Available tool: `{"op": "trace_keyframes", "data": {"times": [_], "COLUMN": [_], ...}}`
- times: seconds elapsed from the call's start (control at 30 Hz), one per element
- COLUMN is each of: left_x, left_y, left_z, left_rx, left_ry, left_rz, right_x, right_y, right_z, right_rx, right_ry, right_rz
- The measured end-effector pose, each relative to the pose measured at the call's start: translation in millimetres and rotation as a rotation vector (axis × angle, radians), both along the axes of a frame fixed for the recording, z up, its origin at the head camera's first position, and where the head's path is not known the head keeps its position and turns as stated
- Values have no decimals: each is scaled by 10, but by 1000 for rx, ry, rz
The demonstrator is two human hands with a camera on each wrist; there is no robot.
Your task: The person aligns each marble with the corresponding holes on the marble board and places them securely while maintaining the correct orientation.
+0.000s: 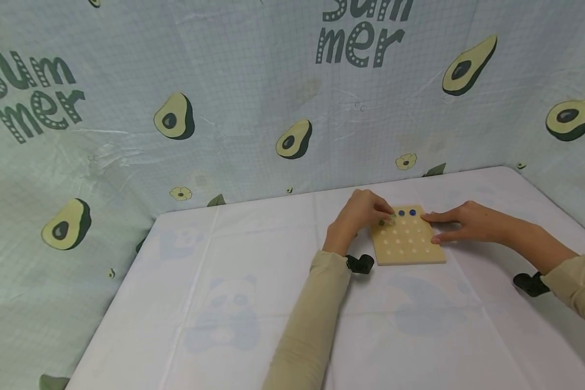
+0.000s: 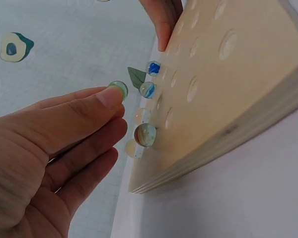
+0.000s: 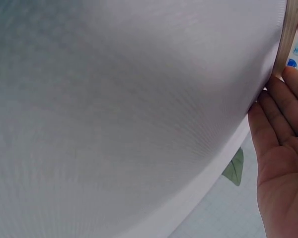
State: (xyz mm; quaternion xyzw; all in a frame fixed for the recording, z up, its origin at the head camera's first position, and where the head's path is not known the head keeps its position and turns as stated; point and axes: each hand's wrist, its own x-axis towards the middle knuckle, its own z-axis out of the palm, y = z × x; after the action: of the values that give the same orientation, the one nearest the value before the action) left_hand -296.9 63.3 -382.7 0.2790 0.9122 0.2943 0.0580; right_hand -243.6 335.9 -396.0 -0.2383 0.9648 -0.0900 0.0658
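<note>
My left hand (image 1: 358,214) is over the far left part of a light wooden board (image 1: 439,259) with rows of round hollows. Between thumb and fingertips it pinches a green glass marble (image 2: 120,89), just off the board's face in the left wrist view. Along the far row sit a dark blue marble (image 2: 153,68), a blue-and-white marble (image 2: 147,89) and, nearer that hand, a clear brownish marble (image 2: 145,135). My right hand (image 1: 478,221) touches the board's right side, its fingers extended; the right wrist view shows fingertips at the wooden edge.
A white cloth with faint panda prints covers the table (image 1: 273,260). Behind it hangs a pale curtain (image 1: 234,108) with avocado pictures and lettering. Black wrist cameras (image 1: 361,264) sit at both cuffs. The board lies toward the table's far right.
</note>
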Motion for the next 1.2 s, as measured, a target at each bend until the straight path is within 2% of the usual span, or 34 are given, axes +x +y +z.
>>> {"op": "trace_keyframes", "data": {"times": [0.17, 0.57, 0.83, 1.2], "left_x": [-10, 13, 22, 59], "left_y": [-23, -17, 23, 136], "left_z": [-22, -45, -45, -38], "left_rx": [47, 0, -57, -156], "left_ry": [-3, 4, -28, -10], "left_rz": [9, -2, 25, -1], "right_x": [14, 47, 60, 82], "right_y": [-7, -32, -12, -13], "right_z": [1, 1, -27, -40], "right_rx": [10, 21, 20, 5], "right_ry": [-3, 1, 14, 13], "right_rz": [-16, -20, -14, -21]}}
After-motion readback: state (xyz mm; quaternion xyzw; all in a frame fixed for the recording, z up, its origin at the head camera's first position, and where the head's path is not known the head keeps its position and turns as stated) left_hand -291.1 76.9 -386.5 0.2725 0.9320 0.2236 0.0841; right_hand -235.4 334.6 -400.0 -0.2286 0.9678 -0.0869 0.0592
